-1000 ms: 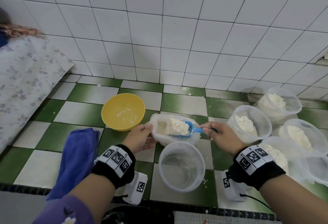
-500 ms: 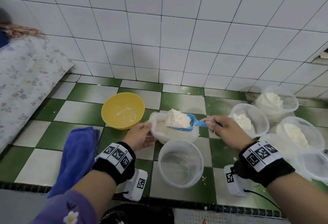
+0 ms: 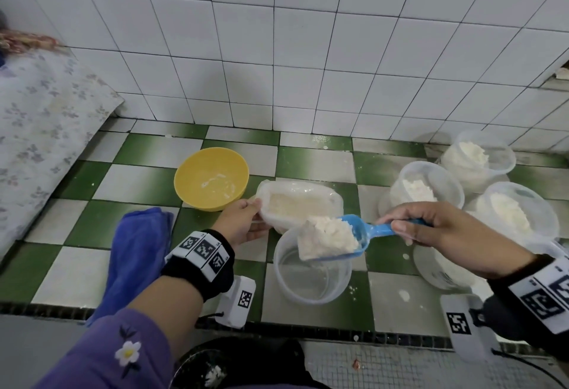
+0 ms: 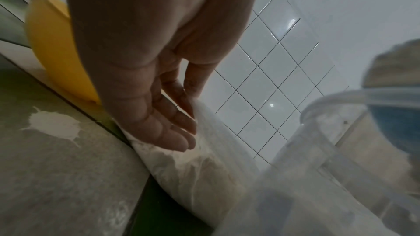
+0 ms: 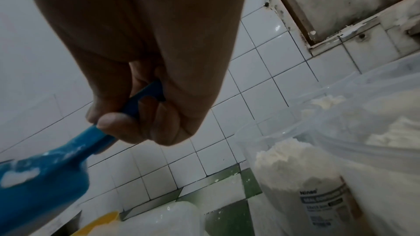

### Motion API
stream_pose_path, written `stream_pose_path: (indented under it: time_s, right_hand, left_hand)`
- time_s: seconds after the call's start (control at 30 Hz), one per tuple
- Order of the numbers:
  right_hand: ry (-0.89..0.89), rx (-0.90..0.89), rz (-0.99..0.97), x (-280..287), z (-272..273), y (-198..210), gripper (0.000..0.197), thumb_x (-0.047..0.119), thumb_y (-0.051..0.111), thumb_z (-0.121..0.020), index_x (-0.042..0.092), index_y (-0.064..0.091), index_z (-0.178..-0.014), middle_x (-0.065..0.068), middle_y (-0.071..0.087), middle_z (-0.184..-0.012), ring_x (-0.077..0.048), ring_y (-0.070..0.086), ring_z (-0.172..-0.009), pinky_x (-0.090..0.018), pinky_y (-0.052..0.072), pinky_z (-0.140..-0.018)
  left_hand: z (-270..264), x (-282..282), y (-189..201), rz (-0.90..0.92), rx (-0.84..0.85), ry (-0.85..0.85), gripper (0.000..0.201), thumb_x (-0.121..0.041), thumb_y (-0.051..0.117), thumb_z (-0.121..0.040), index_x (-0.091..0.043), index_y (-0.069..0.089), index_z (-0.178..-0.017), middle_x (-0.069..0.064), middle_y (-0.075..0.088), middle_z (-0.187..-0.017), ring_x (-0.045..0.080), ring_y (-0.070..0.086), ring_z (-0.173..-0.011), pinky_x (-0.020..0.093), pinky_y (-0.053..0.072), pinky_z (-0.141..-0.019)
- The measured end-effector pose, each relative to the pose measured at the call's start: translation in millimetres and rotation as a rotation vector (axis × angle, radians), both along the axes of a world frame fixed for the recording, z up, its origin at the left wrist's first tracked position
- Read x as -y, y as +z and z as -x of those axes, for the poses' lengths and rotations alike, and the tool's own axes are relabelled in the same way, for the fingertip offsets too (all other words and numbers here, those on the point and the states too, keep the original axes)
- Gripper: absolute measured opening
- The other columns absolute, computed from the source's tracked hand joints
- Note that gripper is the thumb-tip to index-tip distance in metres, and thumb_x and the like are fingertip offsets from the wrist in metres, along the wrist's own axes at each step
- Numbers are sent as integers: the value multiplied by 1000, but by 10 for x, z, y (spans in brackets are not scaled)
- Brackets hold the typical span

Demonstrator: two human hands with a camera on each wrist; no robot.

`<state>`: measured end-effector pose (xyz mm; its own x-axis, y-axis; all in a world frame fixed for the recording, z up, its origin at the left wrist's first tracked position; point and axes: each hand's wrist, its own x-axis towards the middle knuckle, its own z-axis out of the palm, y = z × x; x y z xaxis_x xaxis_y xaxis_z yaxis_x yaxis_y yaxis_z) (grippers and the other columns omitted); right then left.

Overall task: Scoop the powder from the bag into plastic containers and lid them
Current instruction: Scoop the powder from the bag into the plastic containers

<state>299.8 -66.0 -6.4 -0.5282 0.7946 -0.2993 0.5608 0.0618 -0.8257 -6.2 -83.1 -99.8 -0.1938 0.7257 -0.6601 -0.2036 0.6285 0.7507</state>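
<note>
right hand (image 3: 437, 228) curled tight round the handle of the blue scoop (image 3: 374, 231), heaped with clumpy powder (image 3: 326, 237), hovering right over the empty container (image 3: 308, 294). left hand (image 3: 243, 222) pinches the rim of the bag (image 3: 295, 200) just behind that container. this is the transfer step, i'd say; next calls for a slow tip inside its rim, or clumps spill beside it. filled containers (image 3: 428, 188) sit to its right, unlidded.

Head view: soft, even light; white wall tiles (image 3: 277, 49) bright, a faint shadow low at their centre, grout lines bowing toward the frame edges. Wrist views: dim, grainy; left hand (image 4: 141, 51) and right hand (image 5: 147, 51) backlit, dark; bag (image 4: 204, 159) and blue scoop (image 5: 41, 177) blurred; small glints on tiles.
</note>
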Motion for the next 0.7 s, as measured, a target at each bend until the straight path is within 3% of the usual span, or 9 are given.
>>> stream_pose_path:
  time_s: [0.1, 0.2, 0.27, 0.37, 0.4, 0.47, 0.63, 0.7]
  right_hand:
    - [71, 83, -45, 94, 43, -33, 17, 27, 57, -91, 33, 73, -95, -1, 64, -73, -7, 52, -64, -24, 42, -68]
    - [103, 159, -173, 176, 172, -118, 16, 18, 58, -93, 26, 72, -96, 16, 68, -81, 0, 59, -74, -15, 45, -72]
    - [160, 207, -392, 266, 297, -188, 16, 21, 57, -93, 23, 72, -97, 15, 69, -90, -2, 60, -83, -21, 48, -79]
    - [352, 323, -786, 400, 432, -326, 22, 10, 66, -80, 17, 69, -100, 5, 65, -89, -13, 57, -82, -25, 48, -74]
    - [420, 347, -888, 433, 456, -379, 28, 2, 64, -75, 14, 69, -101, 3, 62, -86, -15, 53, -79, -25, 45, -71]
    - [500, 333, -1028, 468, 468, -443, 31, -2, 50, -80, 9, 68, -102, -1, 59, -84, -18, 47, -73, -28, 42, -64]
    - [450, 252, -1050, 450, 337, -519, 42, 0, 26, -99, 3, 66, -111, -6, 63, -88, -23, 54, -71, -36, 50, -62]
    - [428, 243, -1027, 432, 290, -526, 36, -6, 35, -94, 6, 63, -114, -5, 64, -92, -24, 57, -74, -37, 51, -65]
  left_hand:
    - [-1, 4, -14, 3, -5, 4, 20, -26, 45, -102, -12, 51, -89, 12, 62, -97, 23, 64, -81, 31, 56, -69]
    - [-9, 3, -19, 2, -3, 8, 21, -25, 45, -102, -12, 50, -87, 11, 62, -93, 22, 64, -79, 30, 56, -69]
    - [-11, 4, -26, 0, -1, 8, 21, -25, 45, -102, -12, 50, -87, 10, 62, -91, 21, 64, -77, 30, 56, -69]
    - [-2, 7, -44, -8, 0, 8, 21, -25, 44, -103, -12, 50, -87, 11, 63, -91, 22, 64, -78, 33, 56, -75]
    - [1, 9, -46, -10, -2, 5, 21, -25, 44, -103, -12, 51, -88, 11, 64, -92, 23, 64, -79, 34, 55, -77]
    - [7, 13, -49, -11, -1, 3, 20, -25, 44, -103, -13, 51, -88, 12, 64, -94, 24, 64, -82, 36, 55, -79]
    - [11, 13, -45, -12, 0, -2, 20, -25, 44, -103, -13, 51, -90, 12, 64, -96, 24, 64, -85, 35, 56, -78]
    - [12, 13, -44, -11, -1, -3, 19, -25, 44, -103, -13, 51, -90, 12, 64, -97, 24, 65, -86, 34, 56, -78]
